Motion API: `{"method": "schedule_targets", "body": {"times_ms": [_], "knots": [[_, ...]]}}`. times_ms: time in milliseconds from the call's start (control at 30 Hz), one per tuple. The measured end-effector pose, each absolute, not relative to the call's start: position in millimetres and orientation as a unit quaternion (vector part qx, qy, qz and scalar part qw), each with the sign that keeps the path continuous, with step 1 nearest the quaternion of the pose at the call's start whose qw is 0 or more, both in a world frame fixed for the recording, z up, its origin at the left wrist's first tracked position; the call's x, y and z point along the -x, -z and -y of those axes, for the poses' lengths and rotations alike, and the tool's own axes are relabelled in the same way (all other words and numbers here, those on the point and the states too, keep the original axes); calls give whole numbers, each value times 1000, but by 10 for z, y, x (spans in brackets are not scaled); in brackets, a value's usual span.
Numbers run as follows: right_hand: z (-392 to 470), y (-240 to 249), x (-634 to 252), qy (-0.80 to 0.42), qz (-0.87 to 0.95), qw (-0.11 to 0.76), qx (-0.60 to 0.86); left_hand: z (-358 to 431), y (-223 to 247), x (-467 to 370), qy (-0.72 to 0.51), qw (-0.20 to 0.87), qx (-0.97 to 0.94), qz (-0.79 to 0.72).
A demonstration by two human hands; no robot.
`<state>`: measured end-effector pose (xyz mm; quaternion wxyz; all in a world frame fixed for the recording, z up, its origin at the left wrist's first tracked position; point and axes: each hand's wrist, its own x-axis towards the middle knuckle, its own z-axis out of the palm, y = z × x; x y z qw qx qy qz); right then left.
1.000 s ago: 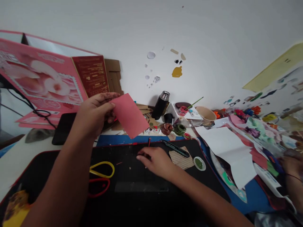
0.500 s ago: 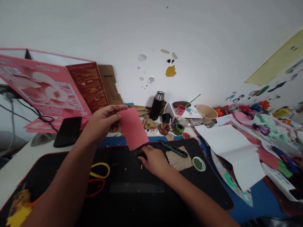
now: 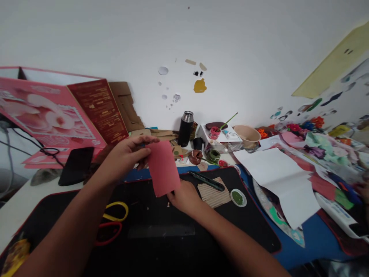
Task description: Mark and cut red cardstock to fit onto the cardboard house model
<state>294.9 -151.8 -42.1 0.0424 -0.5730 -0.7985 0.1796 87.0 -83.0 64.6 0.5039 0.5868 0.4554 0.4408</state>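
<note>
A pink paper rectangle (image 3: 164,168) is raised over the black mat (image 3: 152,254), pinched at its upper left corner by my left hand (image 3: 134,152). My right hand (image 3: 184,197) is at the paper's lower right edge, its fingers partly hidden behind the sheet, so what they grip cannot be made out. Right of that hand a dark green cutter (image 3: 206,180) lies across a piece of corrugated cardboard (image 3: 215,195). Yellow (image 3: 122,211) and red (image 3: 111,233) loop handles lie beside my left forearm. A clear ruler (image 3: 161,231) rests on the mat.
A black bottle (image 3: 185,130), paint jars (image 3: 196,157) and a beige bowl (image 3: 247,134) stand along the wall. A dish of green paint (image 3: 238,197) and white paper (image 3: 276,173) are at the right. At the left are a phone (image 3: 76,165) and a pink box (image 3: 49,111).
The pink paper has come slightly lower and stands more upright, now covering some fingers of my right hand. The view has shifted a little, moving most things leftward.
</note>
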Motion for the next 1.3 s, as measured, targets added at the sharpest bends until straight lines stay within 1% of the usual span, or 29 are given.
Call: {"method": "schedule_targets", "body": {"times_ms": [167,333,433,567,633,733,867,967,1100,1167,1200,1300], "knots": [[1518,464,-2952,-189,794,60,575,896,-503,-715,-405,486,-591,-500],[1524,503,-2968,-219,775,111,582,1015,-319,-560,-340,514,-580,-533],[1526,554,-3024,-246,764,174,570,1080,-202,-501,-325,510,-583,-543],[1574,642,-3158,-303,722,313,538,1123,-37,-490,-292,498,-605,-548],[1613,671,-3225,-337,693,360,525,1120,46,-516,-275,503,-614,-543],[1668,680,-3300,-378,663,397,510,1092,163,-587,-256,518,-618,-533],[1708,667,-3348,-395,640,431,498,1031,294,-696,-248,514,-631,-525],[1722,683,-3362,-404,624,444,500,984,374,-745,-238,475,-660,-532],[1739,719,-3370,-410,607,463,499,987,421,-720,-266,301,-729,-554],[1743,729,-3377,-414,597,474,497,1054,409,-680,-266,240,-753,-553],[1743,732,-3382,-419,589,479,497,1107,399,-662,-256,233,-763,-546],[1737,743,-3394,-444,563,490,496,1319,395,-635,-212,260,-803,-493]]}}
